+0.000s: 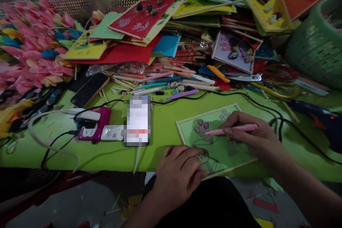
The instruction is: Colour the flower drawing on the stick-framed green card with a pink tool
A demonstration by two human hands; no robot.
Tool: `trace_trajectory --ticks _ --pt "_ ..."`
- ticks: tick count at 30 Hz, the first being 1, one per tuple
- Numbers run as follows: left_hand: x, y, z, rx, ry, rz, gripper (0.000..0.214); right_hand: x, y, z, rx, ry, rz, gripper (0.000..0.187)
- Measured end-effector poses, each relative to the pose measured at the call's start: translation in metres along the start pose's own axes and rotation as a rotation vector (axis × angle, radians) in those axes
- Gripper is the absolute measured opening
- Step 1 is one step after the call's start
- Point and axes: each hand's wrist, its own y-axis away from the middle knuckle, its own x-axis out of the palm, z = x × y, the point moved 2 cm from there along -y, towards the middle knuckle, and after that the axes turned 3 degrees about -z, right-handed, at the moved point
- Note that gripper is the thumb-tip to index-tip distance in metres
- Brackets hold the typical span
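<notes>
Our right grip (247, 140) closes on a slim pink pen (247, 128) above a green sheet edged with pale thin sticks (224, 155)

We hold the pen between thumb and fingers, pointing left, its tip at the stems of a cluster of tulips outlined in purple (204, 131); whether the tip touches the surface we cannot tell. The sheet lies at a slant on the bright green counter (162, 114), at its near edge, with more outlined flowers toward its top and bottom. Our left grip (177, 171) is relaxed, fingers loosely bent and a little apart, resting over the sheet's lower left part without clasping a tool.

To the left of the sheet we see a phone with a lit, blurred screen (137, 121), and beside it a magenta power strip (104, 123) with plugs and cables. A dark blue glue gun with an orange trigger (323, 119) lies to the right. Beyond the sheet, near a thin black cable, lies a purple pen (183, 94). Farther back, we have a heap of stick-framed cards, among them a red one bearing dark stones (141, 19), between a mass of pink petal-like pieces (37, 46) and a green perforated basket (312, 46).
</notes>
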Motion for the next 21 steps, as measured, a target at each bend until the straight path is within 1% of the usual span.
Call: trace_trajectory --ticks 6,10,16,21 --pt "0.0006 0.0004 0.0007 -0.003 -0.004 0.004 0.020 -0.0009 0.0010 -0.0048 0.021 -0.037 -0.020 0.037" --pt "-0.0001 -0.0001 0.0004 0.007 -0.011 0.016 0.016 0.0000 0.0003 -0.0062 0.005 -0.035 -0.005 0.034" --pt "-0.0010 -0.0014 0.0012 -0.002 0.011 0.004 0.024 -0.0002 -0.0002 -0.0056 -0.004 -0.057 0.009 0.033" --pt "-0.0043 -0.0025 0.0024 -0.029 0.074 0.016 0.020 0.0010 -0.0021 -0.0061 -0.018 -0.072 0.009 0.029"
